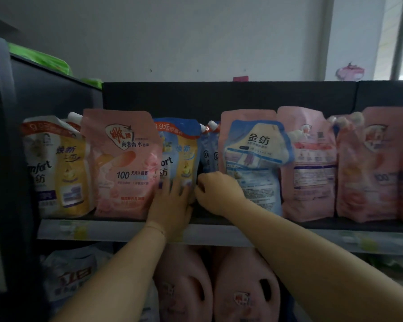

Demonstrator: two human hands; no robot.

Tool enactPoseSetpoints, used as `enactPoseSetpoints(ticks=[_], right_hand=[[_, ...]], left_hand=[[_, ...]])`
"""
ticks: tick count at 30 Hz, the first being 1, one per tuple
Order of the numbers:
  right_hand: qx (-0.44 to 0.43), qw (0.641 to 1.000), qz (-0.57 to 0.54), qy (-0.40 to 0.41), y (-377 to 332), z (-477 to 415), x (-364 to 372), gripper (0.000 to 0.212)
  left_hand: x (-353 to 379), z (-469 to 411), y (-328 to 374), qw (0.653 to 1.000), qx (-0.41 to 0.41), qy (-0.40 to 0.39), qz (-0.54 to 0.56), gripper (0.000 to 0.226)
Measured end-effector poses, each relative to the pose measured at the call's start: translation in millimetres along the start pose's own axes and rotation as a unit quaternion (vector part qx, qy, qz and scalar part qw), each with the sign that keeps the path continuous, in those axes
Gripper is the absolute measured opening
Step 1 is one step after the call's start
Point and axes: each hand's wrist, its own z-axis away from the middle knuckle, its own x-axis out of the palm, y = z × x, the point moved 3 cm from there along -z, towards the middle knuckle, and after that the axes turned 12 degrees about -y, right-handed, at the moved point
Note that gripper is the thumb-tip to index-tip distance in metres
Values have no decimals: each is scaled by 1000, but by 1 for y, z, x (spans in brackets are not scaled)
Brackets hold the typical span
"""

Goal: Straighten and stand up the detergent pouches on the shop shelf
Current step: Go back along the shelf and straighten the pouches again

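Two hands steady stock: left hand (pixel 172 201) lies flat on the blue pouch (pixel 180 147); right hand (pixel 216 194) curls into the gap, grasp unclear. Next move, likely: pull the narrow pouches (pixel 208 154) upright.

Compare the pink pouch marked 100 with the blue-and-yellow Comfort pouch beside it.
The pink pouch shows a peach bottle picture; the blue-and-yellow Comfort pouch carries an orange price band on top. The pink pouch reaches higher and overlaps the Comfort pouch's left edge, hiding part of its brand name. The left hand lies spread mainly on the Comfort pouch, at most brushing the pink pouch's edge. Both stand upright, front out, on the same shelf.
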Motion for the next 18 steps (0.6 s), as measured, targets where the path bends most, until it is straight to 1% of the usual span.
enactPoseSetpoints(ticks=[2, 3, 5, 7, 10, 13, 15, 18], right_hand=[[-57, 993, 97, 21, 8, 10, -5, 22], [-77, 988, 131, 22, 12, 13, -5, 24], [-103, 980, 172, 8, 21, 18, -3, 28], [-122, 972, 201, 0, 29, 21, 1, 30], [-130, 963, 235, -13, 38, 24, 6, 28], [-128, 967, 218, 15, 47, 23, 5, 17], [-117, 972, 202, 17, 52, 24, 4, 19], [-134, 969, 204, 38, 59, 28, 4, 26]], left_hand=[[-4, 0, 8, 997, 44, 53, -22, 40], [-7, 1, 13, 996, 57, 68, 1, 32], [-9, -2, 21, 993, 48, 66, 89, 22], [-9, -9, 29, 984, 24, 44, 170, 17], [-10, -25, 44, 967, -14, -11, 254, 18], [-11, -41, 58, 941, -29, -73, 329, 17], [-12, -49, 66, 928, -33, -110, 353, 21], [-13, -59, 77, 926, -40, -137, 350, 34]])
